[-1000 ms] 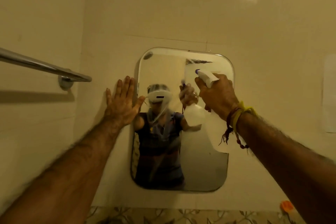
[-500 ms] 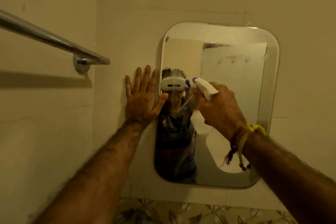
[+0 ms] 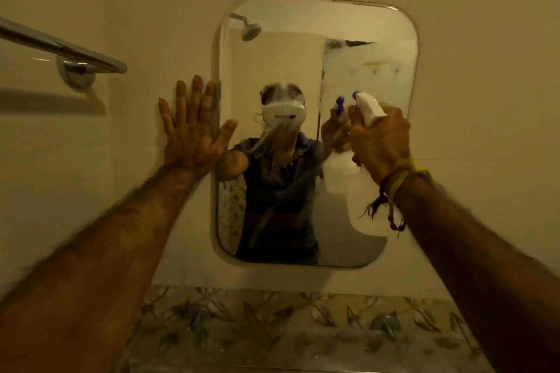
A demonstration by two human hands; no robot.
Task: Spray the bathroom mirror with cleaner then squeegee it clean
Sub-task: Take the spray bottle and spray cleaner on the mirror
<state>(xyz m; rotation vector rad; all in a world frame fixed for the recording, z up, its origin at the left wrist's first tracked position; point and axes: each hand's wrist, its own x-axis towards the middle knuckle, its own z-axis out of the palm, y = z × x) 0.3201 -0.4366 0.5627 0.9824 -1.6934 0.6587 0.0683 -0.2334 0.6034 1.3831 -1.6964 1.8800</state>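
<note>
since half a second ago the right hand point(image 3: 378, 142), gripping the spray bottle point(image 3: 368, 109), has shifted right, its nozzle facing the mirror point(image 3: 363, 27) straight ahead, while the open left hand point(image 3: 194, 133) braces flat on the wall point(image 3: 136, 160) beside it.

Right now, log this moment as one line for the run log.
phase: spraying | right hand: gripping spray bottle, nozzle toward mirror | left hand: flat on wall at mirror's left edge | squeegee: not in view

place: home bathroom | walls: plain pale tiles point(image 3: 485, 100) with a leaf-patterned border strip point(image 3: 272, 327) | fittings: chrome towel bar point(image 3: 60, 48) beside a rounded wall mirror point(image 3: 363, 24) | reflection: shower head point(image 3: 250, 29)
</note>
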